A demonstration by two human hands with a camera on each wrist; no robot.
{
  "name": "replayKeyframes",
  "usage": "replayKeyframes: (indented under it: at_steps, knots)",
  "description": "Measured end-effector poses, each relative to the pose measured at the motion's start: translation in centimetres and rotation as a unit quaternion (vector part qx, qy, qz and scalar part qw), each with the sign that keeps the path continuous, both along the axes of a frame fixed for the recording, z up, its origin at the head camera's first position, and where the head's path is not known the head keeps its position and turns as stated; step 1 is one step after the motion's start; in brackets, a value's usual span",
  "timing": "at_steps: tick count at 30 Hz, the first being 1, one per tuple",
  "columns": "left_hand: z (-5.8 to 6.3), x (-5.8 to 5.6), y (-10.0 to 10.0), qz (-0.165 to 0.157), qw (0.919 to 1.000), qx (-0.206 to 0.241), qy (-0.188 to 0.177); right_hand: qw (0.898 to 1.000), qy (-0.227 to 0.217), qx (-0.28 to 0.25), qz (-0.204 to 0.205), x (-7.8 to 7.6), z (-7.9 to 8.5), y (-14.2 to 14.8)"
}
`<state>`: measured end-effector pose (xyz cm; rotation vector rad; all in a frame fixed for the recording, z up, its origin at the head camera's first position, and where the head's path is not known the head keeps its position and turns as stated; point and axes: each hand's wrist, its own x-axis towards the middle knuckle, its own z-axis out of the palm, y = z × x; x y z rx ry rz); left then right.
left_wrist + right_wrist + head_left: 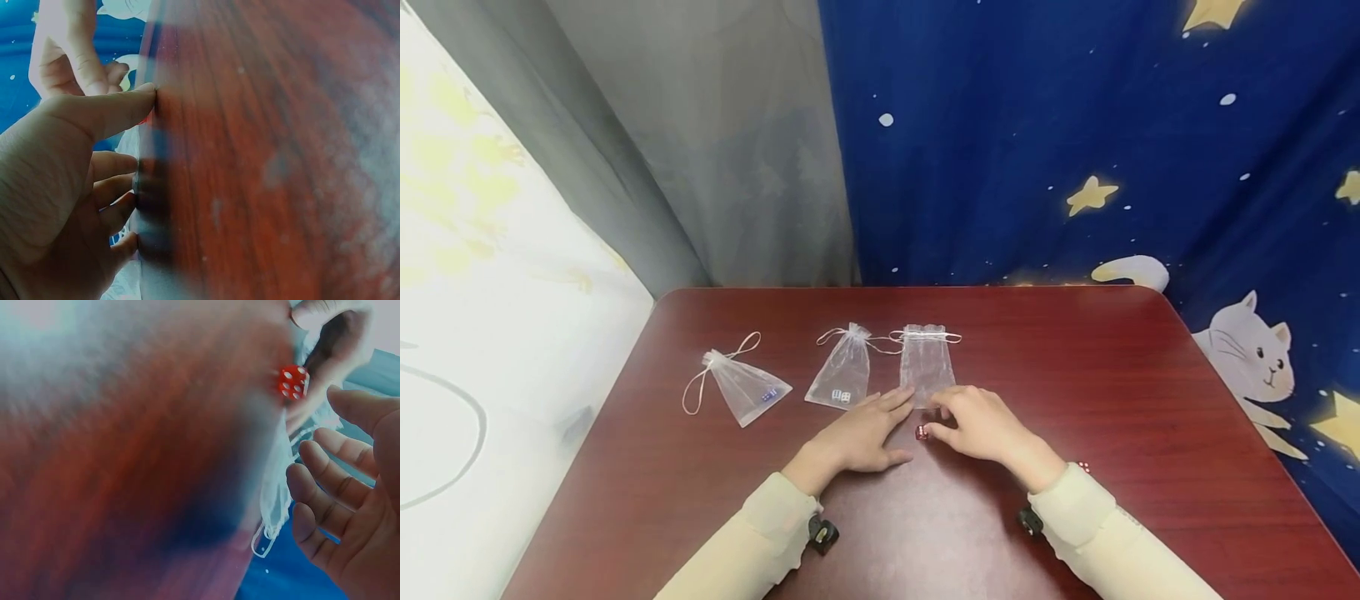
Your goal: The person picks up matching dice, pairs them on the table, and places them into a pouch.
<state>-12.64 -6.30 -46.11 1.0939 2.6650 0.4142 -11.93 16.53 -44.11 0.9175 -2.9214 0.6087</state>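
Note:
A red die (922, 432) with white pips lies on the table, right beside my right thumb. My right hand (983, 423) is held over the table with its fingers loosely bent; in the right wrist view a gap shows between the thumb and the red die (292, 382). My left hand (867, 433) rests on the table with fingers spread, its fingertips at the lower left corner of a sheer white drawstring bag (927, 362). No die is visible in that bag. Partly behind my right sleeve, a second red die (1083, 467) peeks out.
Left of my hands lies a sheer bag (848, 367) with white dice (841, 396) inside. Farther left is another bag (741, 385) holding blue dice (769, 395). The brown wooden table (1045, 342) ends at a blue star-patterned curtain (985, 167).

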Motion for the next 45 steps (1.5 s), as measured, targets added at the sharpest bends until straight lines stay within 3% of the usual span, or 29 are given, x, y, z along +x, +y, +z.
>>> replayKeyframes:
  at_steps: [16, 45]
  knots:
    - [-0.1, 0.2, 0.0, 0.002, 1.0000, -0.001, -0.003, 0.999, 0.030, -0.015, -0.033, -0.9, 2.0, 2.1]
    - [-0.3, 0.2, -0.1, -0.006, 0.9998, 0.016, 0.010, 0.996, 0.026, -0.035, -0.082, -0.1, 2.4, 7.5]
